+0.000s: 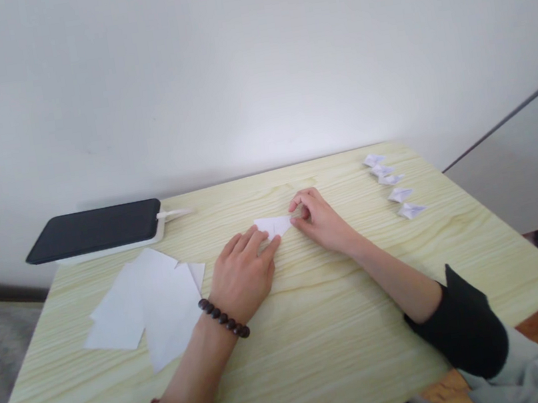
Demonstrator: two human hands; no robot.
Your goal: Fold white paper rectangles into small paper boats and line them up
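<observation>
A small piece of folded white paper lies on the tabletop between my two hands. My left hand rests palm down with its fingers stretched out, the fingertips pressing the paper's left and near edges. With thumb and forefinger, my right hand pinches the paper's right tip. Part of the paper is hidden under the left fingertips. Dark beads circle my left wrist.
Loose white paper sheets overlap at the left. Behind them a dark phone sits on a white block with a white cable. Several small folded paper pieces form a row at the right. A wall stands behind the table.
</observation>
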